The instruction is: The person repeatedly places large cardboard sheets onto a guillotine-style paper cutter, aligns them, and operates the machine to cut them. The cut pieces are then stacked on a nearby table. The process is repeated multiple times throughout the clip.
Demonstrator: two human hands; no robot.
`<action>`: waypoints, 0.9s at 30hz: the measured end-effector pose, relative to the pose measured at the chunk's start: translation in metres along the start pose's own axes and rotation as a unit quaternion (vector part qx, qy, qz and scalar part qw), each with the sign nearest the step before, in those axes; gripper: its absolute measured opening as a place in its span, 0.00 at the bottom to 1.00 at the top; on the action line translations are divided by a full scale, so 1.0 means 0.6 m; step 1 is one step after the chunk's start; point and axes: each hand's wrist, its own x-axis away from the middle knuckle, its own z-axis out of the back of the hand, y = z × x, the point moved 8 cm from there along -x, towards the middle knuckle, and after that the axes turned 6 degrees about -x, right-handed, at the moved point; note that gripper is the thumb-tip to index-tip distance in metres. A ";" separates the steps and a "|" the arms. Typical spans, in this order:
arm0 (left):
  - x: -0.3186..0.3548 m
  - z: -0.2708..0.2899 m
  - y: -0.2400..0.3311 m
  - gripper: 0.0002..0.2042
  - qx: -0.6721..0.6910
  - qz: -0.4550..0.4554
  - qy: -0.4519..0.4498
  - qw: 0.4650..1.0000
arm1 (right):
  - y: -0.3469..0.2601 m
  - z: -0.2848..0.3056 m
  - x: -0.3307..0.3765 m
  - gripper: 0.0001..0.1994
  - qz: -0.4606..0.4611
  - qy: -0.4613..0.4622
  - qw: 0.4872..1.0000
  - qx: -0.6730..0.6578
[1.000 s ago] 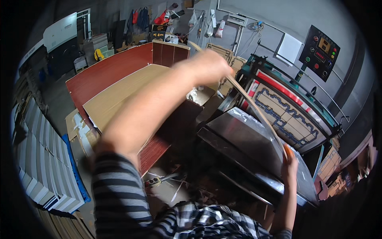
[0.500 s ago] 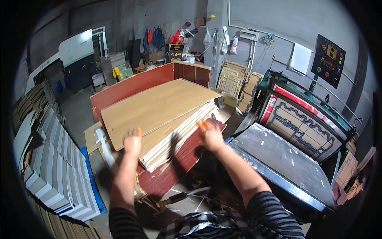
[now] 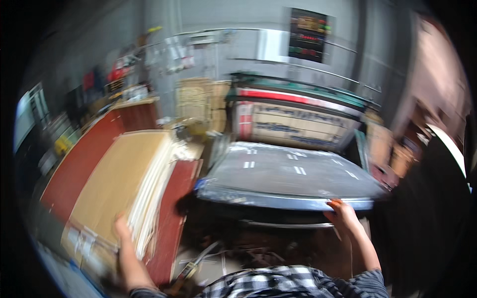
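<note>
The big grey metal feed table [image 3: 293, 174] of the machine fills the middle of the room from where I stand, its front lip curving toward the person, with the printed red-and-cream panel [image 3: 298, 124] raised behind it. To its left sits the tall stack of flat brown cardboard sheets [image 3: 124, 184], squared up against a dark red board [image 3: 171, 218] leaning along its right edge. The whole view is smeared with motion, so fine detail is lost.

The left hand [image 3: 124, 238] lies against the near corner of the cardboard stack, fingers spread along the sheet edges; whether it has pinched any sheets or merely rests there I cannot tell through the blur. The right hand [image 3: 340, 213] is on the front lip of the feed table, fingers curled over the edge in a loose hold, an orange fingertip [image 3: 335, 202] showing.

To my eye, doing this well means steadying on the table with the right hand, as now, while the left thumb separates a thin, even batch at the corner. I would judge the sheets best kept flat and square, clear of the red board, so the edges do not catch or fan out.
</note>
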 end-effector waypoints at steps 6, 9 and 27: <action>-0.036 -0.025 0.101 0.18 -0.049 -0.021 -0.082 0.995 | 0.065 0.354 0.055 0.21 0.066 0.298 0.941 0.148; -0.011 -0.112 0.246 0.20 -0.077 -0.086 -0.135 0.984 | 0.128 0.570 0.134 0.17 -0.041 0.444 0.779 0.441; 0.209 -0.327 0.751 0.23 0.093 -0.317 -0.321 0.888 | 0.086 0.767 0.180 0.12 -0.248 0.360 0.642 0.630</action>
